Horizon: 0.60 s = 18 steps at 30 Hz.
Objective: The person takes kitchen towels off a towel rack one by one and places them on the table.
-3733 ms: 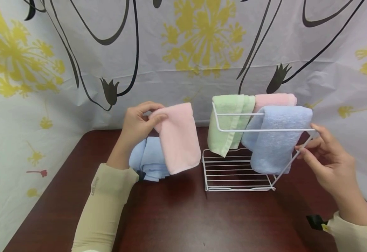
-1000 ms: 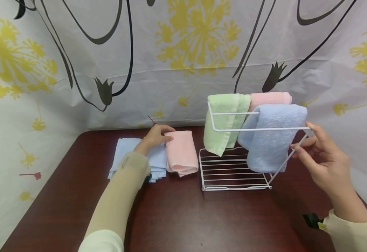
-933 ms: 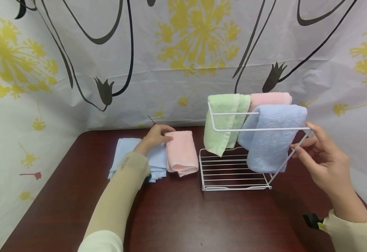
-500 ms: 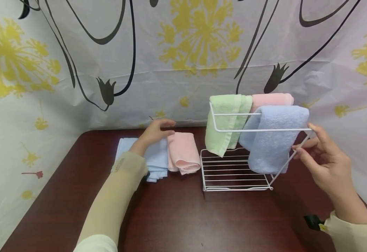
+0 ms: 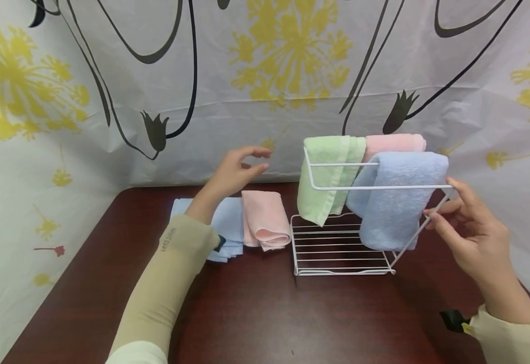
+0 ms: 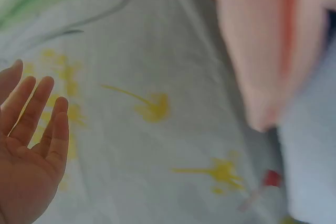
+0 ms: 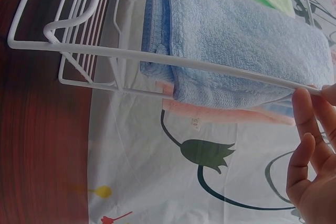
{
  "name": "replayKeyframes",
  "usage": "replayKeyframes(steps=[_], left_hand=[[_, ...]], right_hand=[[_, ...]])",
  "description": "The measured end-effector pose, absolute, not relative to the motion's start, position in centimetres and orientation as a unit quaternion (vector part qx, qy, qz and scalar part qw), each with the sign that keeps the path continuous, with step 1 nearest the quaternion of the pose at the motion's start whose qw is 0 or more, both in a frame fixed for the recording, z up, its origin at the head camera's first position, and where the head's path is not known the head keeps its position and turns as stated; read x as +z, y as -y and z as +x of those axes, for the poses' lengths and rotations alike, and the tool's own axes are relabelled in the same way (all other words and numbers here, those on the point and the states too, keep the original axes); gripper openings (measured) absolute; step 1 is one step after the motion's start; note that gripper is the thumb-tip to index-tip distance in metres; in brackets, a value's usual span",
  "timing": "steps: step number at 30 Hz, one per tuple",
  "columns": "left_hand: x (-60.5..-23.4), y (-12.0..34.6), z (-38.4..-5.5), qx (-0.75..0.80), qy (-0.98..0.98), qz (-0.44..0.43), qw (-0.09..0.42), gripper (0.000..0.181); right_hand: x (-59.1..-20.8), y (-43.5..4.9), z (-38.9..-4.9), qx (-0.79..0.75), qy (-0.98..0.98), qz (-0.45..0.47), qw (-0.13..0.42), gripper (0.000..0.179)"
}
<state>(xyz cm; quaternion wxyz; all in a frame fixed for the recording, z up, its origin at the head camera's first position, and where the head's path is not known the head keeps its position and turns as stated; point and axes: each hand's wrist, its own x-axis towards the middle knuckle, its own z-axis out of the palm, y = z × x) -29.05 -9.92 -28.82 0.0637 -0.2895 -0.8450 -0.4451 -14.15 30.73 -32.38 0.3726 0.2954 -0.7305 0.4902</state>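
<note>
My left hand (image 5: 237,172) is raised above the folded pink towel (image 5: 266,217), its fingers apart and nothing between them. In the left wrist view the same hand (image 6: 34,145) shows an open palm. That pink towel lies on the table beside a folded light blue cloth (image 5: 228,222), which my left forearm partly covers. With thumb and fingers my right hand (image 5: 479,237) pinches the side bar of a white wire rack (image 5: 344,273). Over its upper bars hang a green towel (image 5: 326,177), a blue towel (image 5: 397,202) and a second pink towel (image 5: 394,143), mostly hidden.
The dark red-brown table (image 5: 301,323) reaches back to a white patterned curtain (image 5: 228,121). The rack's base stands on the table, right of the folded pink towel.
My left hand laid the pink towel it held onto the table beside the blue cloth, let go, and rose up and to the right. My right hand stays on the rack.
</note>
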Motion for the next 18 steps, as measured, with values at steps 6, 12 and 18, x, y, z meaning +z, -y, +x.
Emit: replayKeyframes(steps=[6,12,18], left_hand=[[-26.2,7.6,-27.2,-0.448,0.823,-0.327,0.119,0.033],[-23.9,5.7,-26.2,-0.45,0.801,-0.361,0.162,0.031],[-22.2,3.2,-25.8,-0.468,0.779,-0.393,0.14,0.032]], right_hand=[[-32.3,-30.7,-14.1,0.49,0.73,0.298,0.372,0.058],[-32.4,-31.0,-14.2,0.473,0.744,0.294,0.369,0.058],[-32.5,-31.3,-14.2,0.469,0.749,0.295,0.363,0.057]])
